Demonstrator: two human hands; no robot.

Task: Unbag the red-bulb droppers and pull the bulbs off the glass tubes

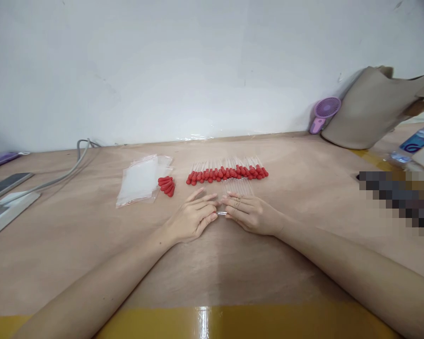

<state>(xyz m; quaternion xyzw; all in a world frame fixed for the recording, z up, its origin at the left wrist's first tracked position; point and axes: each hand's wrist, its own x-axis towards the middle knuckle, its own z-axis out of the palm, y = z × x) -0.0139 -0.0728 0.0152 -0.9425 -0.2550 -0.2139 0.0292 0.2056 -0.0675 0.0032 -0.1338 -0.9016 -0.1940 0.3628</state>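
Between my left hand (pixel 195 214) and my right hand (pixel 250 212), low over the table, a short length of a thin clear tube (pixel 221 213) shows. Each hand is closed on one end of it, with thumb and fingers together. Just beyond my right hand lies a set of thin clear tubes (pixel 243 187), side by side. Past them is a long row of droppers with red bulbs (pixel 221 173), their clear stems pointing to the wall. Loose red rubber bulbs (pixel 167 185) lie in a small pile beyond my left hand.
Clear plastic zip bags (pixel 137 181) lie stacked left of the red bulbs. A grey cable (pixel 61 178) runs to a white power strip (pixel 17 209) at far left, near a phone (pixel 7 183). A purple fan (pixel 325 110), beige bag (pixel 363 110) and bottle (pixel 419 141) stand at right.
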